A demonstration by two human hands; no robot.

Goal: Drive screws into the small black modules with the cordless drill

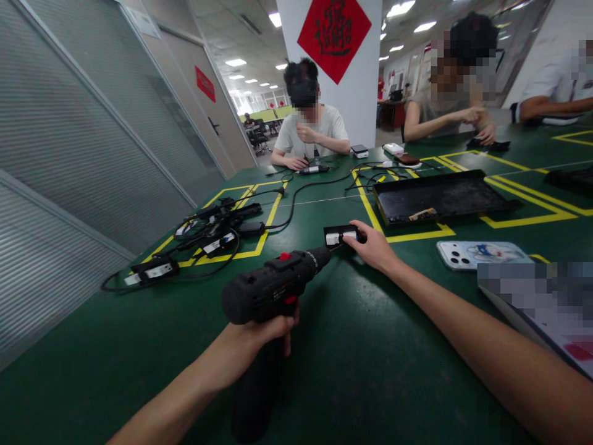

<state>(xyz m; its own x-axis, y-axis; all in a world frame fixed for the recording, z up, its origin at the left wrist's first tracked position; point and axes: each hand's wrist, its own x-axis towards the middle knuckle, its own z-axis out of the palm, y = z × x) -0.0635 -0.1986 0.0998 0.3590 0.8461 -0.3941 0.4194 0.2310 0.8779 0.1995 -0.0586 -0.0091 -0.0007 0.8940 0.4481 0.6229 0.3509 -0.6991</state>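
My left hand (pixel 259 337) is wrapped round the grip of a black cordless screwdriver (pixel 273 285) with red buttons. Its nose points right and away, at a small black adapter with a white label (pixel 338 235) lying on the green table (pixel 352 358). My right hand (pixel 373 247) reaches in from the right and pinches that adapter at its right end, holding it down on the table. The tip of the screwdriver sits at the adapter's near left edge.
A pile of black adapters with cables (pixel 208 235) lies at the left inside yellow tape lines. A black tray (pixel 440 198) stands beyond my right hand. A white phone (pixel 482 253) lies at the right. Three other people sit at the table's far side.
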